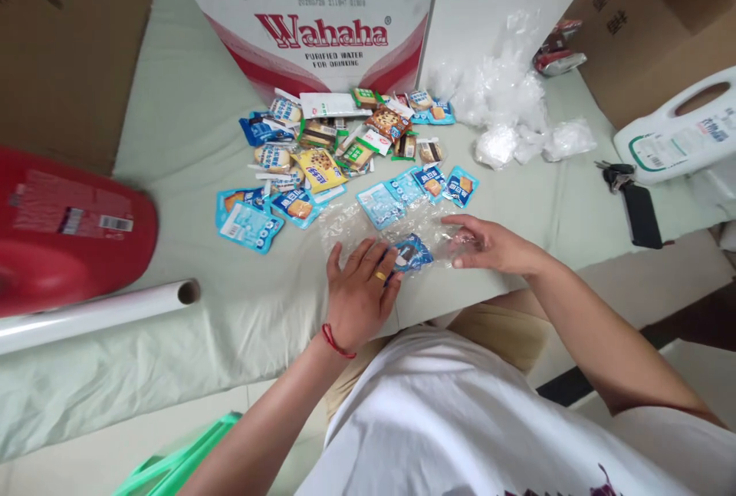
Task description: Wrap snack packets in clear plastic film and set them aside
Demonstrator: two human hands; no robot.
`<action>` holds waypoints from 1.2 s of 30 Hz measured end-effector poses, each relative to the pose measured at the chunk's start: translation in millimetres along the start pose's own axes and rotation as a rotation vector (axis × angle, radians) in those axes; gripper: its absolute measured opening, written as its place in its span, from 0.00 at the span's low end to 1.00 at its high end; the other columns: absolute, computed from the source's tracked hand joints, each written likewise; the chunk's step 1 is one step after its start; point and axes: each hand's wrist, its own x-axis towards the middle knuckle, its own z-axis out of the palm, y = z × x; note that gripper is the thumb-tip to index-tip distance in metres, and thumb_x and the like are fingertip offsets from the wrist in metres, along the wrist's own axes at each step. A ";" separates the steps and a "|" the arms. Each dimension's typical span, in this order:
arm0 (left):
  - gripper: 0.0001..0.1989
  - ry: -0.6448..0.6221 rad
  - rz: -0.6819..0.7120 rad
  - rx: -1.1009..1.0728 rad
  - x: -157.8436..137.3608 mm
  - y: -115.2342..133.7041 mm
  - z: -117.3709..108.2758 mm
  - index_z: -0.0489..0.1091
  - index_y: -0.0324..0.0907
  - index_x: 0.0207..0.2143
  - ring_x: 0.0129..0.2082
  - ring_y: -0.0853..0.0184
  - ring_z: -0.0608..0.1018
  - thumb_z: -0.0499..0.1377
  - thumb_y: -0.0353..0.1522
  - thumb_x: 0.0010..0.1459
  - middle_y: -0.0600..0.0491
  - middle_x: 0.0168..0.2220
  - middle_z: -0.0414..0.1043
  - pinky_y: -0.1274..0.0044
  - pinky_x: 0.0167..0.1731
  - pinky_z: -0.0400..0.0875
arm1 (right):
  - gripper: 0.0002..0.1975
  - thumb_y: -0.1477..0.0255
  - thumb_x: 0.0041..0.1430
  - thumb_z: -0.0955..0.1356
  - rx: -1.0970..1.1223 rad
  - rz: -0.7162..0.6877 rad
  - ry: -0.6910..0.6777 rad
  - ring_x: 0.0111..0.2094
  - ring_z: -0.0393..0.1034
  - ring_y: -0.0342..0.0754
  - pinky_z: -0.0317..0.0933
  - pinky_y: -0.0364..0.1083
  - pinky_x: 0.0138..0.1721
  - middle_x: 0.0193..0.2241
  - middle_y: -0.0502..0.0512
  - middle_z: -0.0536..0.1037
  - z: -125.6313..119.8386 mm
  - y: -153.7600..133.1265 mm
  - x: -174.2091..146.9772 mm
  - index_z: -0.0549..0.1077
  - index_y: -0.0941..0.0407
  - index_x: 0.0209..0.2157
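A sheet of clear plastic film [336,224] lies crumpled on the cloth close to my body. On the film rests a small dark-blue snack packet [418,251]. My left hand [359,285] lies flat over the film's left part, fingers spread, fingertips touching the packet's left side. At the film's right edge is my right hand [488,243], its thumb and fingers apart and curved round some of the film; whether it grips any I cannot tell. Just beyond the film are several light-blue snack packets [382,205].
A pile of wrapped snacks [319,169] lies before a Wahaha carton [345,28]. Crumpled clear plastic bundles [497,145] sit at the back right. A red jug [74,235] and a white film roll [103,312] stand left; a phone [642,214], keys [615,174] and white bottle [678,128] right.
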 end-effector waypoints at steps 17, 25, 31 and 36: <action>0.20 0.046 0.185 -0.071 18.3 -0.9 -6.3 0.70 0.47 0.62 0.69 0.57 0.67 0.57 0.33 0.68 0.50 0.60 0.77 0.54 0.74 0.34 | 0.14 0.70 0.65 0.66 -0.912 -0.347 0.202 0.44 0.72 0.54 0.60 0.48 0.49 0.43 0.60 0.81 1.9 -57.3 91.2 0.78 0.58 0.49; 0.17 -0.120 0.205 -0.131 23.4 -9.2 -1.0 0.74 0.47 0.57 0.69 0.57 0.67 0.55 0.33 0.69 0.51 0.58 0.78 0.50 0.71 0.19 | 0.10 0.73 0.62 0.71 -1.045 -0.200 -0.043 0.37 0.72 0.50 0.56 0.44 0.38 0.36 0.57 0.81 32.2 -70.1 148.5 0.80 0.58 0.44; 0.13 -0.089 0.208 -0.186 23.7 -10.0 -2.2 0.78 0.48 0.49 0.67 0.56 0.70 0.56 0.30 0.68 0.53 0.52 0.81 0.48 0.72 0.29 | 0.04 0.74 0.60 0.70 -0.880 -0.471 -0.105 0.40 0.70 0.50 0.56 0.48 0.51 0.35 0.56 0.79 16.2 -74.9 137.3 0.78 0.59 0.33; 0.11 0.027 0.185 -0.098 20.7 -6.0 2.0 0.79 0.48 0.46 0.61 0.55 0.72 0.58 0.30 0.67 0.51 0.50 0.81 0.55 0.65 0.60 | 0.04 0.73 0.60 0.68 -0.681 -0.482 -0.120 0.32 0.65 0.45 0.55 0.43 0.37 0.31 0.51 0.75 19.3 -75.1 111.8 0.75 0.58 0.35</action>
